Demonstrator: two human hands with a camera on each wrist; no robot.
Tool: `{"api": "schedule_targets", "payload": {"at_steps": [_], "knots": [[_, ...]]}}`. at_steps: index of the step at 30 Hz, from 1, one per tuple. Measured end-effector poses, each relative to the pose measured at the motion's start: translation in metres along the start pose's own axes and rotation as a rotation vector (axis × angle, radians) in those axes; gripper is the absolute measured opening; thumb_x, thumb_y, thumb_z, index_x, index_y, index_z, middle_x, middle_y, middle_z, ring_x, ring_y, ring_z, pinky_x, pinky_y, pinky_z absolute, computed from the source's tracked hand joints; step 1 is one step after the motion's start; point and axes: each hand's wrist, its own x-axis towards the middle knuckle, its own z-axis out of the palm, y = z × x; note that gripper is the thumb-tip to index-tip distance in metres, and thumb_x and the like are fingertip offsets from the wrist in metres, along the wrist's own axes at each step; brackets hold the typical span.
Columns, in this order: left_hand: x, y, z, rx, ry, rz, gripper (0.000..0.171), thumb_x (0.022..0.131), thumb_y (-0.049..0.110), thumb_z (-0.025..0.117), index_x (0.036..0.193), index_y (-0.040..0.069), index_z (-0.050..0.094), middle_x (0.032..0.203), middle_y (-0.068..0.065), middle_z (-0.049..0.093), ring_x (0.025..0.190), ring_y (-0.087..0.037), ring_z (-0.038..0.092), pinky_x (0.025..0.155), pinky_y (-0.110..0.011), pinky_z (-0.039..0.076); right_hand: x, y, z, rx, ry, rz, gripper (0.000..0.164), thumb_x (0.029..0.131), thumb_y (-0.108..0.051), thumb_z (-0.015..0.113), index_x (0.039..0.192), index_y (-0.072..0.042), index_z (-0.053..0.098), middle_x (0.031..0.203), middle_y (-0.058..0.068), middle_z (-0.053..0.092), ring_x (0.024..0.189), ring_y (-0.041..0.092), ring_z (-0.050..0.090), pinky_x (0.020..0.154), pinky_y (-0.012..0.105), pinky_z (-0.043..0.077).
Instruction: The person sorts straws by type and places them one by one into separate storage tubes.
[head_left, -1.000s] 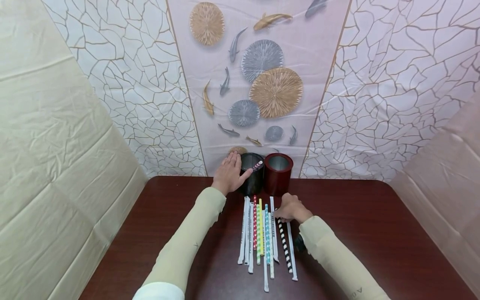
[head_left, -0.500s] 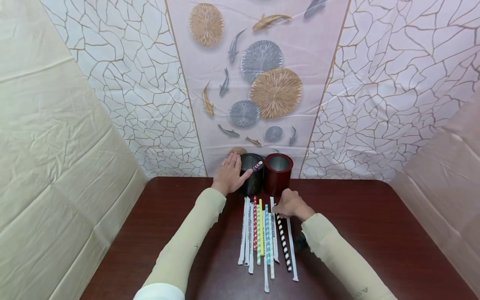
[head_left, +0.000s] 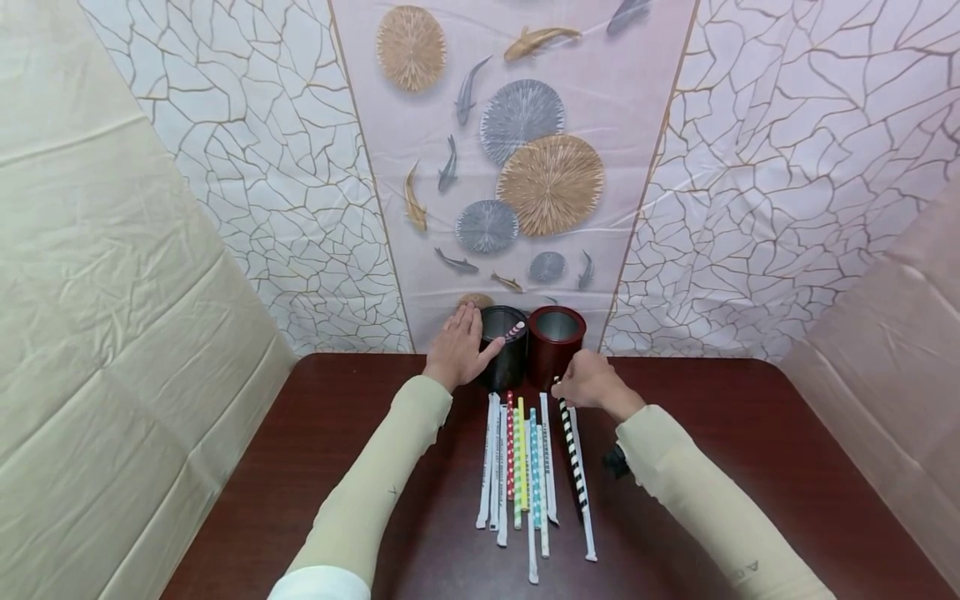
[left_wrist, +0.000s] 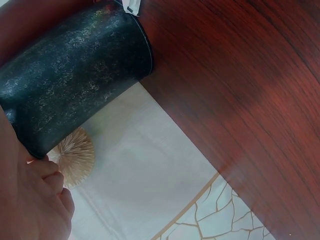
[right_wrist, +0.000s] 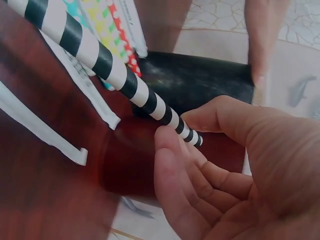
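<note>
In the head view, my left hand [head_left: 453, 348] holds the black canister [head_left: 504, 367] at its left side, thumb along the front by the rim. The left wrist view shows its fingers [left_wrist: 52, 177] bent at the rim. A pink-striped straw [head_left: 515, 331] stands inside, its tip leaning right. My right hand [head_left: 592, 380] pinches a black-and-white striped paper straw [right_wrist: 125, 80] near its far end, between thumb and fingertips. That straw slants up off the table. Right behind this hand stands the dark red canister [head_left: 553, 354], upright, with no straw showing in its mouth.
Several straws lie side by side on the dark wood table [head_left: 360, 500]: a red dotted one [head_left: 510, 450], a yellow one [head_left: 522, 467], a blue one [head_left: 535, 475] and white-wrapped ones [head_left: 483, 475]. One wrapped straw [head_left: 588, 525] lies under the lifted straw. A patterned cloth [head_left: 450, 233] hangs behind.
My right hand has risen and moved toward the red canister, lifting the far end of the black-and-white straw and drawing it away from me. The left hand has stayed at the black canister.
</note>
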Motion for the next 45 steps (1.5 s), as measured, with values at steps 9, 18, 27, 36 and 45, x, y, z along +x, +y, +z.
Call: {"api": "schedule_targets", "payload": {"at_steps": [9,18,27,36,45], "knots": [[-0.001,0.0,0.0,0.008,0.005,0.0,0.088,0.11,0.067,0.022,0.169,0.001,0.017,0.178,-0.016,0.015,0.167,-0.028,0.014,0.136,-0.04,0.017,-0.001,-0.008,-0.036,-0.032,0.084,-0.106,0.033,0.095,-0.023,0.075,0.067,-0.007,0.077,0.06,0.001,0.071,0.054,0.016,0.058,0.055,0.028,0.044],[-0.002,0.001,-0.001,0.005,0.003,0.005,0.088,0.11,0.066,0.022,0.168,0.0,0.017,0.178,-0.017,0.014,0.167,-0.029,0.014,0.136,-0.041,0.017,-0.004,-0.025,-0.074,-0.02,0.288,-0.223,0.017,0.087,-0.017,0.072,0.079,-0.004,0.078,0.069,0.006,0.077,0.058,0.012,0.064,0.061,0.028,0.051],[0.0,0.0,-0.001,0.005,-0.001,0.007,0.088,0.11,0.066,0.022,0.169,0.0,0.016,0.178,-0.017,0.014,0.167,-0.029,0.013,0.136,-0.041,0.016,-0.008,-0.05,-0.104,0.013,0.517,-0.302,0.017,0.087,-0.017,0.073,0.084,-0.001,0.079,0.079,0.014,0.08,0.07,0.024,0.075,0.074,0.039,0.06],[0.0,-0.001,0.0,0.007,-0.011,0.009,0.088,0.11,0.066,0.021,0.169,0.001,0.015,0.178,-0.017,0.012,0.167,-0.029,0.012,0.136,-0.041,0.016,-0.008,-0.078,-0.123,0.105,0.658,-0.341,0.019,0.089,-0.016,0.07,0.094,0.0,0.079,0.089,0.018,0.081,0.079,0.03,0.079,0.069,0.026,0.059],[-0.001,-0.001,-0.001,-0.016,-0.006,0.01,0.088,0.11,0.066,0.021,0.169,0.0,0.015,0.178,-0.017,0.012,0.167,-0.029,0.012,0.136,-0.041,0.015,-0.012,-0.105,-0.132,0.213,0.816,-0.429,0.021,0.092,-0.02,0.075,0.101,-0.001,0.077,0.093,0.016,0.081,0.08,0.025,0.079,0.065,0.005,0.045]]}}
